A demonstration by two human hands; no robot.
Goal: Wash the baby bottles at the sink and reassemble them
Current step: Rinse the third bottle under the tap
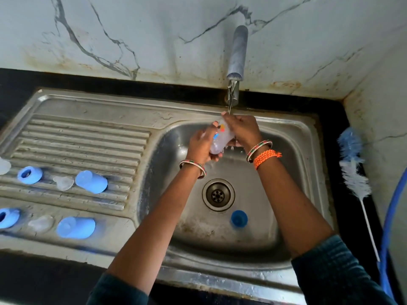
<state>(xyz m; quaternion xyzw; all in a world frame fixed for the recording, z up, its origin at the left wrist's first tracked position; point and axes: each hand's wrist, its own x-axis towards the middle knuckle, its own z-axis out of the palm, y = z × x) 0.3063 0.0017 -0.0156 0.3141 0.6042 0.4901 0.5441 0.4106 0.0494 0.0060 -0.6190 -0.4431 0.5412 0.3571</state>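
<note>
A clear baby bottle [221, 140] with coloured print is held over the steel sink [293, 150], right under the tap [236, 53], and water runs onto it. My left hand [201, 145] grips its lower end from the left. My right hand [242, 129] wraps its upper part from the right. Blue caps [91, 181] [76, 227], blue collar rings [29, 175] [7, 217] and clear teats [63, 182] [40, 223] lie on the ribbed drainboard [88, 137] at left. One more blue piece [239, 219] sits in the basin near the drain [218, 194].
A blue and white bottle brush [354, 172] lies on the black counter right of the sink. A blue hose [389, 227] curves along the right edge. The marbled wall rises directly behind the tap. Another clear part [4, 165] shows at the far left edge.
</note>
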